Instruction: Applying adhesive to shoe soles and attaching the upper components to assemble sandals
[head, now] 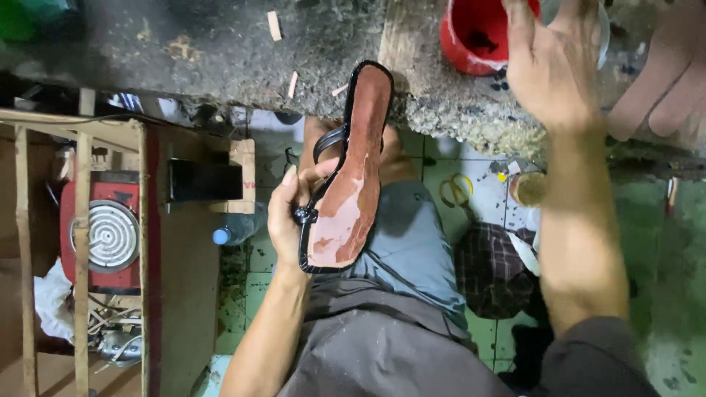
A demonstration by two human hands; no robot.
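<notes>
My left hand (288, 213) grips a black sandal (353, 169) by its strap side, sole turned up. The sole is reddish-brown with paler worn patches, and its toe rests against the edge of a rough workbench (243, 51). My right hand (551, 62) is raised over the bench with fingers spread, holding nothing, right beside a red pot (471, 37) with dark residue inside. A second person's hand (665, 81) shows at the right edge.
A red electric hotplate with a coil (109, 235) sits in a wooden rack (81, 220) at the left. On the green tiled floor lie yellow-handled scissors (456, 190), a plastic bottle (234, 231), a small tin (528, 188) and a checked cloth (493, 268).
</notes>
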